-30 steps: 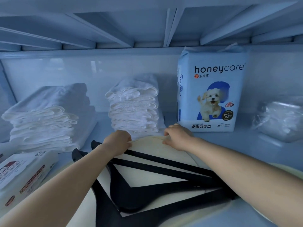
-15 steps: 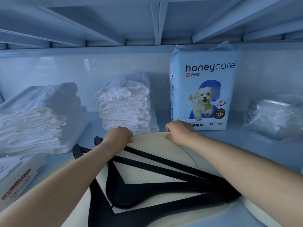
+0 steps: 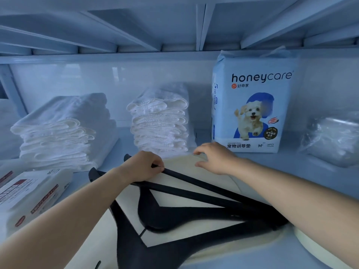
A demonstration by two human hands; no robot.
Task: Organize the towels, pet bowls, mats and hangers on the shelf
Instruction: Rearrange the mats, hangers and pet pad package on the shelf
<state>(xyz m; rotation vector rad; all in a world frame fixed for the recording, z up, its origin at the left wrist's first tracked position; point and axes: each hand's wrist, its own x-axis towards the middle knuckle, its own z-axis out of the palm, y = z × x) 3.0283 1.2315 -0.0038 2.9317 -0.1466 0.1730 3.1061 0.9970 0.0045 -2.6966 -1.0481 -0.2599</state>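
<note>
Now L hand (image 3: 142, 166) clamps black hanger (image 3: 204, 186) atop cream mat (image 3: 182, 164); R hand (image 3: 215, 158), fingers loosely apart, at mat's far edge.

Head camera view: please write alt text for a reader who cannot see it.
A person's left hand grips a black hanger lying on a cream mat; the right hand is open at the mat's far edge. Behind stand two white towel stacks and a honeycare pack.

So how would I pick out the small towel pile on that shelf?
Find the tall blue bag with the puppy picture at the back of the shelf. The pile stands just left of it. It is narrower than the wide towel pile further left.
</note>
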